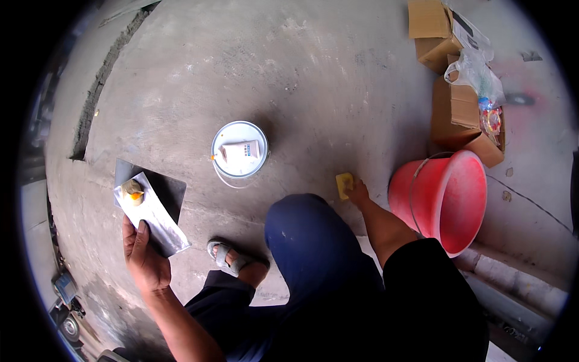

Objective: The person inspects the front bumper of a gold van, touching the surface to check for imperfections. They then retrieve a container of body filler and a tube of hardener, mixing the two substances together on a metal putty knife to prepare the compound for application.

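Note:
My left hand (146, 260) grips a shiny metal sheet (158, 218) by its lower edge, thumb on top. Near the sheet's far end sits a lump of brownish putty (128, 187) with a bright orange dab of paste (136, 195) on it. Under or behind the sheet shows a dark square plate (172, 192); whether my fingers hold it too is unclear. Out to the right, my right hand (357, 192) is closed on a small flat yellow piece (344, 186), possibly a spreader. Between my hands stands a round can (239, 174) with a white tube (242, 150) lying on its lid.
A red bucket (403, 192) with a wire handle stands right of my right arm. Beyond it are open cardboard boxes (449, 111) and a clear plastic bag (476, 75). My sandalled foot (229, 258) and bent knee (310, 226) are close by. A groove (99, 96) cuts the concrete floor at left.

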Demonstrator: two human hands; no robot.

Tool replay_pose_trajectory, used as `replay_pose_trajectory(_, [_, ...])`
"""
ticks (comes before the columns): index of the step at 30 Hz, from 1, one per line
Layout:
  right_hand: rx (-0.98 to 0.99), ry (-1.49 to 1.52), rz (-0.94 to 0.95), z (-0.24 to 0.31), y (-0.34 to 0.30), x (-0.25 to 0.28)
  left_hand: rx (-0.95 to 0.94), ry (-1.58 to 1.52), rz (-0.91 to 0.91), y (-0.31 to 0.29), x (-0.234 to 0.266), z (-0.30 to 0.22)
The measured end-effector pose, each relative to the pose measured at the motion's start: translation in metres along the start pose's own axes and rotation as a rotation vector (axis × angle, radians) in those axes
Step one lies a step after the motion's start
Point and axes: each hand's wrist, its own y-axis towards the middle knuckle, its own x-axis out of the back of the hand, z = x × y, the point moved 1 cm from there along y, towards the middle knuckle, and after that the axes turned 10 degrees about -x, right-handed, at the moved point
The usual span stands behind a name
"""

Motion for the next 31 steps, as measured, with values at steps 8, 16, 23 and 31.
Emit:
replay_pose_trajectory(8, [-0.256, -0.059, -0.212, 0.027, 0.000, -0.011, 0.031, 0.063, -0.017, -0.001, -0.001, 0.006])
replay_pose_trajectory(16, [-0.042, 0.432, 0.303, 0.034, -0.056, 0.029, 0.015, -0.129, -0.118, -0.019, -0.018, -0.014])
replay_pose_trajectory(23, [-0.177, 0.308, 0.710, 0.106, -0.240, 0.172, 0.087, -0.380, -0.155, -0.118, -0.029, -0.106])
replay_pose_trajectory(31, [0.353, -0.248, 0.733, 0.159, -0.357, 0.318, -0.081, -0.381, -0.332, -0.327, -0.062, -0.317])
